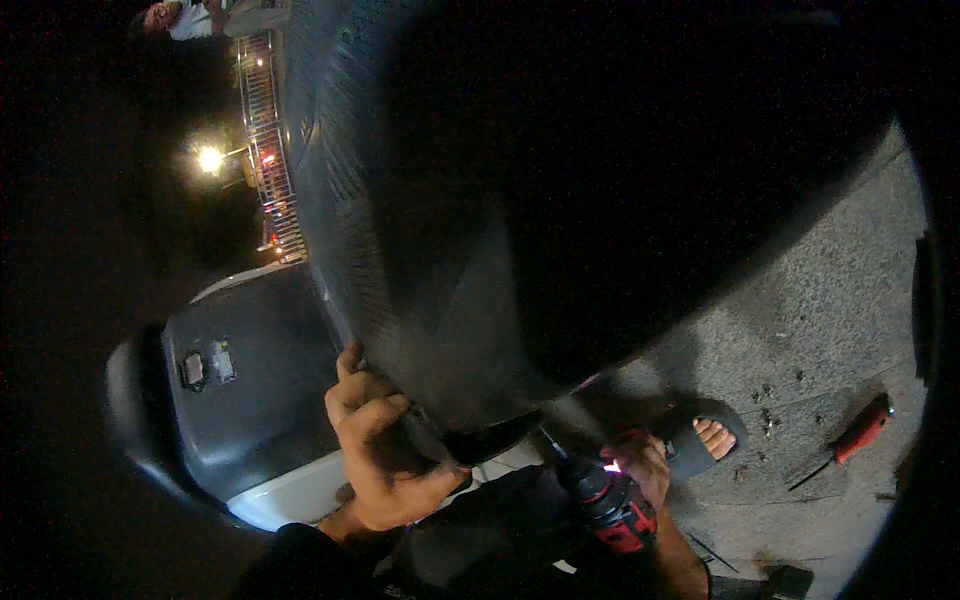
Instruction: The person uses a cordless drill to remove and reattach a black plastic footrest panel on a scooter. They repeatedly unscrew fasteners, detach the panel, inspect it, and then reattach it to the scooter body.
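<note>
A large dark panel with a ribbed, creased surface fills the middle of the view. At its lower edge my left hand is closed, its fingers bent round the rim. My right hand grips a red and black cordless drill whose small work light is lit. The drill's thin bit points up and left toward the panel's lower edge. Whether its tip touches anything I cannot tell. Deep shadow hides most of the panel's right side.
A red-handled screwdriver lies on the grey pavement, near several small scattered screws. A sandalled foot stands beside the drill. At left is a dark padded piece with a pale rim. Beyond are a railing, a bright lamp and a person.
</note>
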The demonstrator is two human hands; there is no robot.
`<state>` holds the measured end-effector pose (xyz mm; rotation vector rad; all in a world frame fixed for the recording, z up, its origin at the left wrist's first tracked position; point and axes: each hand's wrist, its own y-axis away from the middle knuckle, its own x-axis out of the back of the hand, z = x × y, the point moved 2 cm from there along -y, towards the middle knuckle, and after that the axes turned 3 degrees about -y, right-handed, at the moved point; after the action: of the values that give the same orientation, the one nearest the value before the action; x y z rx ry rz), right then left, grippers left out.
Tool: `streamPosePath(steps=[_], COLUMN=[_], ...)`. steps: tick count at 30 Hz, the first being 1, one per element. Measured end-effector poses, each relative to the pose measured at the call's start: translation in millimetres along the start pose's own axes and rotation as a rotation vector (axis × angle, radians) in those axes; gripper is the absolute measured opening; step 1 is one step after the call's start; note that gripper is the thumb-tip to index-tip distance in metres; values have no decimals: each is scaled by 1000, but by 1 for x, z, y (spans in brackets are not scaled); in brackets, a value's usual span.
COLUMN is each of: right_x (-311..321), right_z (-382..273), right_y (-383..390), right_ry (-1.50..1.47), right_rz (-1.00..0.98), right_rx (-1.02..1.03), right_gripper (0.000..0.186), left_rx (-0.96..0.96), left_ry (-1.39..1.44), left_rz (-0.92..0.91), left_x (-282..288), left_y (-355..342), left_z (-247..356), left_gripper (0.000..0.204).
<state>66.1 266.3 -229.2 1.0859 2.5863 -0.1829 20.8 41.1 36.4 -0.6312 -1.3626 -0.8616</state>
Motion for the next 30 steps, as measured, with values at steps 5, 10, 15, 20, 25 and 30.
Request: streamPosePath(steps=[5,10,15,20,25,30], right_x=[-3,-2,-5,-4,-6,-4], right_z=[-3,-9,-16,-26,-18,-25], right_y=[7,16,3,-2,9,0], right_ry=[76,82,-17,61,84,70], right_rz=[-23,9,74,38,60,44], right_rx=[-34,-92,-20,-100,-57,-84], right_gripper=[21,26,28,28,27,17], left_rx=[-91,-121,-154,-147,-189,-197], left_ry=[45,83,70,91,71,31], left_rz=[53,72,89,76,66,62], left_x=[-4,-8,-8,-7,-8,-12], left_y=[-3,-7,-11,-9,-8,0], left_z=[-4,-8,-6,-6,-7,-9], left_gripper=[71,66,64,63,63,68])
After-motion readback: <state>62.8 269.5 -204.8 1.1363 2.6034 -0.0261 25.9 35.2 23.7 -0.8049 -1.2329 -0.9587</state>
